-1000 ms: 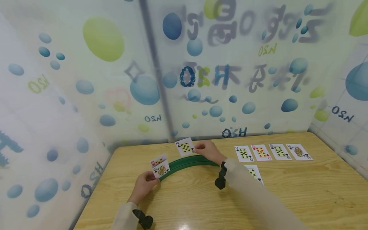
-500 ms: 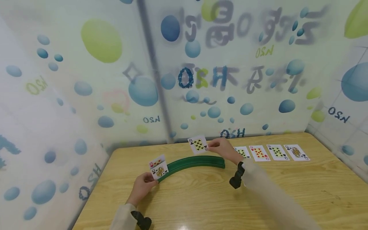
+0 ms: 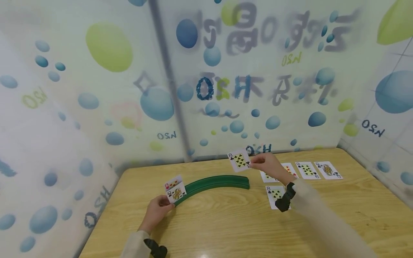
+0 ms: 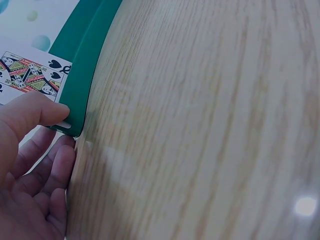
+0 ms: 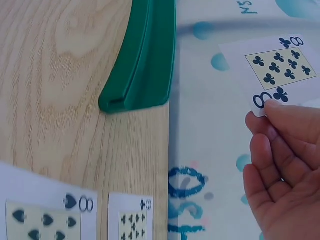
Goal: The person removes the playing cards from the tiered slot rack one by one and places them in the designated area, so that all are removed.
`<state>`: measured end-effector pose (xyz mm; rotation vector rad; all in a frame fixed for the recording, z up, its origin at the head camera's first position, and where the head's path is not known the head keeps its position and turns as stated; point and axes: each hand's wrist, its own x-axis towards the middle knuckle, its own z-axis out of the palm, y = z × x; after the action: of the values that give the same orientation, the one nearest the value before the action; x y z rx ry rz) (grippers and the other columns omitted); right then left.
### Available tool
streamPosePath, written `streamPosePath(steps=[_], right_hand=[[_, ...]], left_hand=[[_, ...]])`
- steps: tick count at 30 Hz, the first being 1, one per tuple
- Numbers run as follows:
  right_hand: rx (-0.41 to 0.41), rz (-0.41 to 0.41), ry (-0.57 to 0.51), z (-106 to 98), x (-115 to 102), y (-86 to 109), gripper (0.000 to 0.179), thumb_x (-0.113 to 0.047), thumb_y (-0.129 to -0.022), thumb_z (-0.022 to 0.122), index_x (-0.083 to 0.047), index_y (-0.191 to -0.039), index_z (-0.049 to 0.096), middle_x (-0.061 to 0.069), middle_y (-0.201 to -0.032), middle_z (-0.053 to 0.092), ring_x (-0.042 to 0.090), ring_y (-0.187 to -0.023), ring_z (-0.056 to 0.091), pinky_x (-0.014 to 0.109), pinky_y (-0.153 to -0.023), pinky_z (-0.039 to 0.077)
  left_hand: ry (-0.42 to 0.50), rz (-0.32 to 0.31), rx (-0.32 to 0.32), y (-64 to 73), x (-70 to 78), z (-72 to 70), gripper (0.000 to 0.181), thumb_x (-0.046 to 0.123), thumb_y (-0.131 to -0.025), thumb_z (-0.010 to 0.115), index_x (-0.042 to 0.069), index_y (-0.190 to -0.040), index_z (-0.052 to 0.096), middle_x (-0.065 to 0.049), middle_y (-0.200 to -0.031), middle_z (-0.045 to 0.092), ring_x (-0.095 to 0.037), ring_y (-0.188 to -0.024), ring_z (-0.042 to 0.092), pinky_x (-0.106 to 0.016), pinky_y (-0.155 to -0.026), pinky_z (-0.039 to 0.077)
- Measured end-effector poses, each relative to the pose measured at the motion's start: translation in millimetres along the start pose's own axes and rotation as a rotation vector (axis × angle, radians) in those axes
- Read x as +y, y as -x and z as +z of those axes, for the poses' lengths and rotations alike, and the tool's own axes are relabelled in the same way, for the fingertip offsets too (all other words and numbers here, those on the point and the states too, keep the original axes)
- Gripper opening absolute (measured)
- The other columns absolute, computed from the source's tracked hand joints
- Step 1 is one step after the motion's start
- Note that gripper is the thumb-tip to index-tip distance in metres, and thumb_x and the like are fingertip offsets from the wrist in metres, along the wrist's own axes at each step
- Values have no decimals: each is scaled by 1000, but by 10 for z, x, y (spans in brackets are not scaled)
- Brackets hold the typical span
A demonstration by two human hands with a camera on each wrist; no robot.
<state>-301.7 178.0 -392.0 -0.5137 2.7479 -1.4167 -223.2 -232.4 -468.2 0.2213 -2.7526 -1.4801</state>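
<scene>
A curved green card holder [image 3: 217,182] lies on the table. Its left end is gripped by my left hand [image 3: 155,213], thumb on top and fingers below, in the left wrist view. At that end stand a queen of spades [image 3: 176,194] and, behind it, a red heart card [image 3: 172,183]. Beyond the holder's right end, my right hand [image 3: 271,167] pinches an eight of clubs [image 5: 280,67] by one corner between thumb and finger, held up off the table with its face showing. The holder's right part bears no card.
An eight of spades [image 3: 274,196] lies near the right wrist. Behind it is a row of face-up cards, including a red heart card [image 3: 288,169], a black nine [image 3: 308,170] and a face card [image 3: 328,170]; the right hand partly covers the row. A patterned wall [image 3: 206,118] backs the wooden table.
My right hand has carried the eight of clubs rightward, from above the holder's middle to past its right end. The left hand keeps its grip on the holder.
</scene>
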Motion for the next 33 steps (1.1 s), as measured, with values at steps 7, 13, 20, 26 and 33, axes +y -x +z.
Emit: streamPosePath(steps=[7, 13, 20, 26, 33], right_hand=[[47, 24, 41, -183, 133, 164, 21, -20, -87, 62, -2, -98, 64, 6, -89, 62, 23, -84, 58, 36, -71, 46], [83, 23, 58, -319, 286, 293, 19, -17, -88, 61, 0, -95, 63, 6, -83, 62, 26, -78, 57, 34, -68, 44], [130, 49, 114, -425, 454, 460, 19, -12, -88, 60, 4, -97, 60, 7, -83, 60, 22, -76, 55, 31, -63, 45], [156, 95, 150, -475, 602, 611, 22, -13, -87, 61, 6, -98, 59, 9, -85, 60, 19, -77, 53, 31, -65, 45], [139, 125, 151, -521, 731, 797, 24, -13, -87, 61, 9, -98, 59, 9, -85, 60, 18, -76, 53, 30, -64, 45]], left_hand=[[10, 14, 8, 13, -10, -6, 32, 8, -79, 67, -8, -105, 57, -11, -91, 59, -21, -81, 54, -29, -67, 43], [11, 20, 2, 18, -3, -11, 35, 8, -79, 68, -10, -106, 56, -12, -92, 59, -22, -82, 54, -31, -68, 44], [-2, 11, 12, -11, -14, 13, 32, 6, -78, 67, -9, -105, 57, -12, -90, 59, -22, -81, 55, -31, -68, 44], [3, 12, 10, -21, -27, 21, 32, 6, -78, 67, -9, -105, 57, -12, -90, 59, -21, -81, 55, -31, -68, 44], [11, 16, 6, -29, -31, 15, 32, 6, -79, 66, -9, -105, 57, -12, -91, 59, -21, -81, 55, -29, -67, 43]])
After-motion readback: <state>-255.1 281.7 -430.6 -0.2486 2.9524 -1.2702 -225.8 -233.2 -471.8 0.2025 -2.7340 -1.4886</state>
